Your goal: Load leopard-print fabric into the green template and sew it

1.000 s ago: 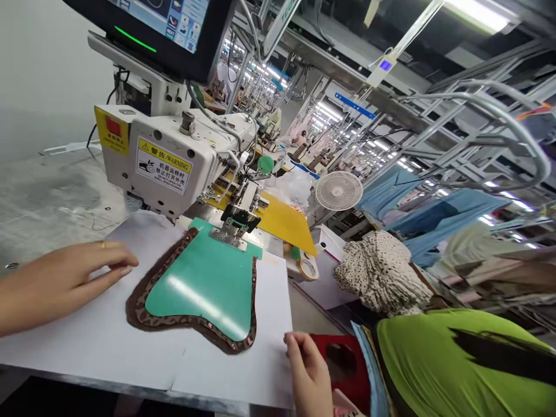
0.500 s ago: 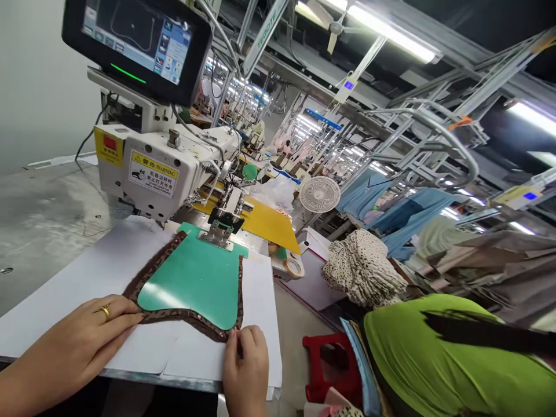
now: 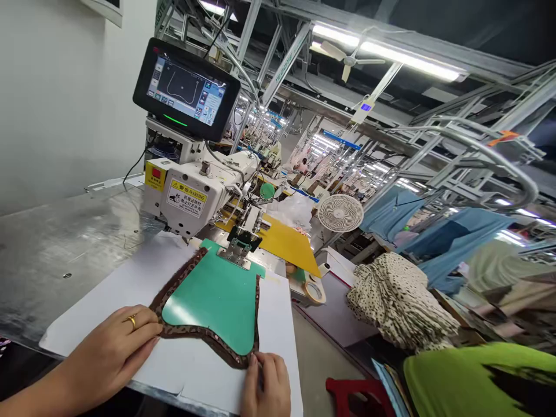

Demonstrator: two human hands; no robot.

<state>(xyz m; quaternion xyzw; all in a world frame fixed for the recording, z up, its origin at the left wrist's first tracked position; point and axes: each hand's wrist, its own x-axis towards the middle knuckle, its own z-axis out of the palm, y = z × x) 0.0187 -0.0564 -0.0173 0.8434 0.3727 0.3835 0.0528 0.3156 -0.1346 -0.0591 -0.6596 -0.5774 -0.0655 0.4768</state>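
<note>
A green template plate (image 3: 212, 304) lies on a white sheet (image 3: 208, 370) under the metal clamp (image 3: 237, 253) of a sewing machine (image 3: 191, 194). Brown patterned fabric (image 3: 191, 331) shows as a border along the plate's sides and near edge; the plate hides the rest of it. At the plate's near left corner my left hand (image 3: 117, 341), with a gold ring, has its fingers pressed together on the fabric edge. My right hand (image 3: 269, 382) pinches the fabric at the near right corner, fingers curled.
A screen (image 3: 185, 90) stands above the machine. Beyond the clamp lie a yellow sheet (image 3: 289, 240) and a tape roll (image 3: 315, 292). To the right are a white fan (image 3: 340, 213), spotted fabric (image 3: 403, 301), a red stool (image 3: 360, 397) and a person in green (image 3: 482, 382).
The camera view has shifted, so the whole scene sits farther right and lower. Both hands stay at the same corners of the fabric, and the plate remains under the clamp.
</note>
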